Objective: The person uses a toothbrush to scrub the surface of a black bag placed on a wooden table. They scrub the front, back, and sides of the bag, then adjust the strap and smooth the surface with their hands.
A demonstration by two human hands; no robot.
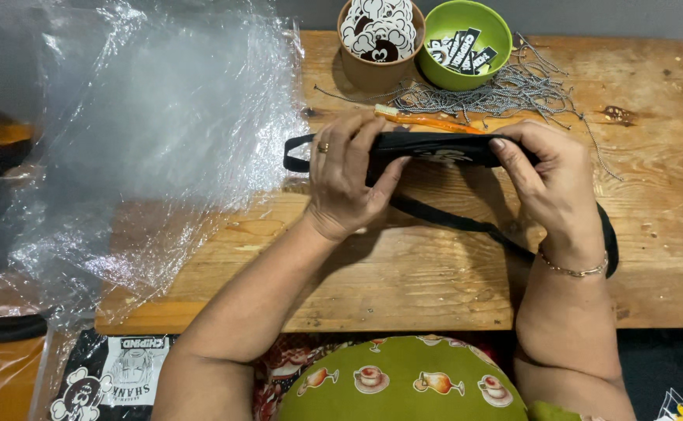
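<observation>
The person holds a black cloth bag (435, 148) flat between both hands, just above a wooden table (404, 281). The left hand (345, 183) pinches one end, with the fingers on top and the thumb under. The right hand (552, 183) pinches the other end the same way. Both hands are closed tight on the bag.

The bag is dark and soft and looks folded thin. A bit of white picture shows on its top side. A black strap (466, 222) hangs from it, runs under the hands and goes past the right wrist. A small loop of strap sticks out beside the left hand.

The work looks like it is in the middle. The bag is folded and held, but it is not inside the clear plastic bag (146, 132), which lies open well off to the left of the left hand.

Just past the fingers lies an orange toothbrush (423, 121). Farther past it is a pile of grey strings (505, 90), a brown cup (379, 39) of round stickers and a green bowl (466, 39) of black tags.
</observation>
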